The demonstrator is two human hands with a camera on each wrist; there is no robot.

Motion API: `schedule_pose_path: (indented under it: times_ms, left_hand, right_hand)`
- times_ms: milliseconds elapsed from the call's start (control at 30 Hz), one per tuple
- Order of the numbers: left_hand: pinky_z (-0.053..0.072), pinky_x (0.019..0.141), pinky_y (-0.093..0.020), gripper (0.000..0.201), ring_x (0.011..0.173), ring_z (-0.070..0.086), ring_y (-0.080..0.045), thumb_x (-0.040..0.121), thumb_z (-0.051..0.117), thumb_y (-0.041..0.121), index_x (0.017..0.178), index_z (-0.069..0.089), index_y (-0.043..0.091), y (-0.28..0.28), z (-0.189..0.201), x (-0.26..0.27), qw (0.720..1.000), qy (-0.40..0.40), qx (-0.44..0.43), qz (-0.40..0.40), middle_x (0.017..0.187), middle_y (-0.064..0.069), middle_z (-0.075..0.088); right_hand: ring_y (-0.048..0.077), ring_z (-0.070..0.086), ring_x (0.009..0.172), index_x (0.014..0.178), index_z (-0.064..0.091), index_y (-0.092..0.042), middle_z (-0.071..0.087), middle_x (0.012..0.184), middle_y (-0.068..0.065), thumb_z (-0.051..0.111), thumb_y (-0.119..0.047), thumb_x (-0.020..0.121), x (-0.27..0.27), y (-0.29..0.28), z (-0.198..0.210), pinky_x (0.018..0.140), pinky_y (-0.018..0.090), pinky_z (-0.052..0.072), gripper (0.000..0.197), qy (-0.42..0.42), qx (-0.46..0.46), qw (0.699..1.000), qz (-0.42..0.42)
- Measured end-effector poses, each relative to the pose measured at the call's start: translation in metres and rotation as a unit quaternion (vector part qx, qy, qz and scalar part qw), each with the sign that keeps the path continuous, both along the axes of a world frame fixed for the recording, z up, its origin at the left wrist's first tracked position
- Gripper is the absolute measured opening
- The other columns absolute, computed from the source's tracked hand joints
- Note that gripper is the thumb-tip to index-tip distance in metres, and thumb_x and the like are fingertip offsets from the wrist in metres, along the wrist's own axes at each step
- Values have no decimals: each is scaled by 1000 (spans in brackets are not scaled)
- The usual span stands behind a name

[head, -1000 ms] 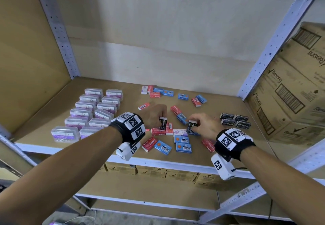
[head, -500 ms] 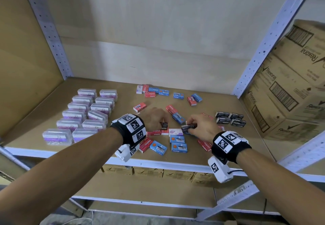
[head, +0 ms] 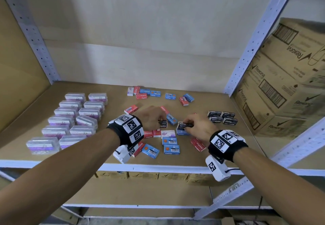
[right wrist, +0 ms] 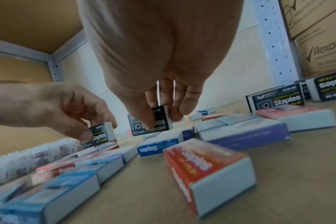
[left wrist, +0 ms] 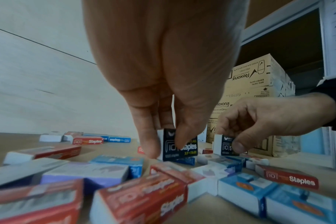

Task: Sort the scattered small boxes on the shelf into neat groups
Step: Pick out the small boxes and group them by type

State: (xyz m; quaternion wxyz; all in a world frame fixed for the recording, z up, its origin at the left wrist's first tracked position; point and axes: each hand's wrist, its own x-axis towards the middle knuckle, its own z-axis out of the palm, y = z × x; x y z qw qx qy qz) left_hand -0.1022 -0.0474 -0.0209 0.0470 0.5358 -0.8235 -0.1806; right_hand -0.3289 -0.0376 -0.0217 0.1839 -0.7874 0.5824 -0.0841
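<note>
Pinching one black box (head: 163, 124) in my left hand (head: 151, 117) and another (head: 183, 125) in my right hand (head: 197, 128), both mid-frame over the clutter; I'd lift clear, carry right to the black group (head: 222, 117); set them flush, labels matching.

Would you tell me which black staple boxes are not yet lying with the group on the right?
The two being held: the left hand pinches one black box, the right hand another; four others lie grouped.
</note>
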Motion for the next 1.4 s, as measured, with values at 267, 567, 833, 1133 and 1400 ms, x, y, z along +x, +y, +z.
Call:
schedule_pose_path:
  times_ms: [267,567,833,1133,1400]
  left_hand:
    - [55,71,-33,18,80,62,-17,79,60,1,90,72,10,-20,19,-70,999,37,-2,-19,89,-2,70]
    - [56,74,-33,18,82,65,-24,75,63,9,88,73,15,-37,18,-169,997,46,-41,-51,88,-2,71]
    - [45,67,-27,21,93,58,-21,85,57,9,104,66,13,-43,-14,-225,994,101,-31,-21,105,-5,63]
    - [54,83,-37,22,94,63,-30,85,54,2,101,69,3,-47,-16,-241,995,74,-32,-59,105,-13,66]
    - [54,80,-38,21,90,64,-28,83,57,9,99,70,12,-48,-17,-242,995,62,-53,-65,99,-8,68]
  right_hand:
    - [20,62,88,101,70,-17,69,96,2,63,-10,82,-59,-1,17,70,23,40,21,10,-9,996,-90]
    - [26,63,96,104,68,-16,67,107,9,61,-10,84,-123,-10,21,73,25,46,23,92,-22,955,-281]
    - [27,61,110,122,61,-9,61,122,12,61,-12,91,-144,-19,9,84,28,48,31,149,26,934,-324]
    - [28,63,100,111,66,-13,65,111,11,61,-15,88,-148,-25,-7,74,28,47,23,144,43,937,-314]
    - [28,64,96,110,68,-13,67,108,10,59,-13,88,-144,-31,-8,74,28,47,24,128,54,941,-308]
